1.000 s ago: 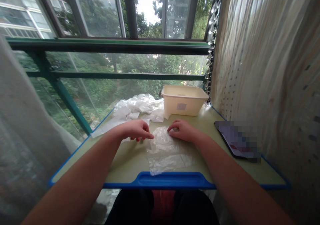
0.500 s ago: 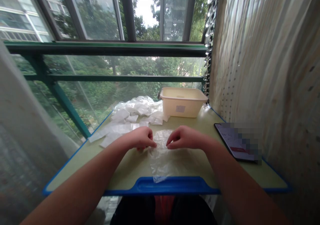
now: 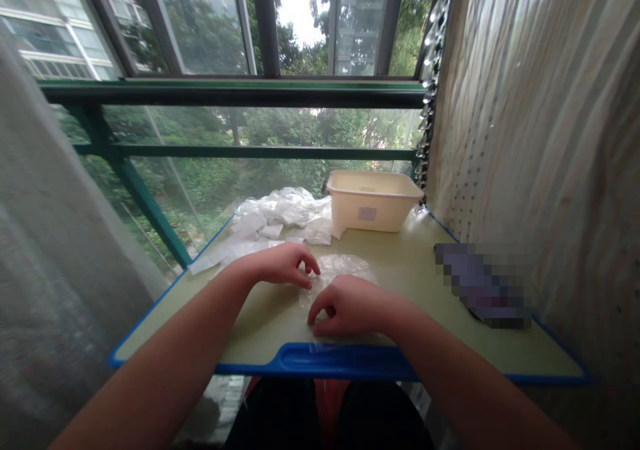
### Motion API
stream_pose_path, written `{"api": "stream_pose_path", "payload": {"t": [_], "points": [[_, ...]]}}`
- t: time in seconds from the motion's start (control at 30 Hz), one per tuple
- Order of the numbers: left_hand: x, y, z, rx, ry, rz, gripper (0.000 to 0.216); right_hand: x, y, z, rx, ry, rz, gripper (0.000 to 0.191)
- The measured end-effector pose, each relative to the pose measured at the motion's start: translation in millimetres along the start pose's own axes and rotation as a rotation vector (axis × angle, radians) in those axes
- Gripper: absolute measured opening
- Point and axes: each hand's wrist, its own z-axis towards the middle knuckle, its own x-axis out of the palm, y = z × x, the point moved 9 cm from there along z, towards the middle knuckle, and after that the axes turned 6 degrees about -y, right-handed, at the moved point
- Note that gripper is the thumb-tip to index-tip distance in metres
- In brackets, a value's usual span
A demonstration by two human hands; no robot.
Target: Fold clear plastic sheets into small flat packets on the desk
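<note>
A clear plastic bag point(image 3: 345, 268) lies flat on the green table point(image 3: 415, 283) in front of me. My left hand point(image 3: 283, 265) rests on the bag's left edge, fingers curled and pinching it. Nearer the blue front edge, my right hand point(image 3: 347, 309) presses down on the bag's near part with bent fingers, hiding that end.
A cream plastic tub point(image 3: 371, 199) stands at the back of the table. A heap of clear plastic bags point(image 3: 277, 220) spreads to its left. A dark phone point(image 3: 483, 283) lies at the right by a perforated wall point(image 3: 525, 137). Window rails run behind.
My right hand has drawn back from the bag's far edge to its near end by the table's front. My left hand stays at the bag's left edge.
</note>
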Motion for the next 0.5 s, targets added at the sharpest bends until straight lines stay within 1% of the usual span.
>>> {"api": "stream_pose_path", "payload": {"t": [0.1, 0.17, 0.3, 0.4, 0.5], "points": [[10, 6, 0, -0.040, 0.092, -0.031, 0.044, 4, 5, -1, -0.002, 0.025, -0.036, 0.024], [11, 9, -1, -0.048, 0.112, -0.033, 0.047, 4, 6, -4, -0.002, 0.040, -0.032, 0.026], [10, 11, -1, -0.045, 0.112, -0.028, 0.040, 3, 7, -10, -0.023, 0.050, -0.013, 0.024], [10, 11, 0, -0.036, 0.102, -0.022, 0.034, 5, 10, -13, -0.042, 0.098, 0.024, 0.023], [9, 10, 1, -0.017, 0.078, 0.004, 0.033, 0, 9, -14, -0.034, 0.102, 0.063, 0.024]]}}
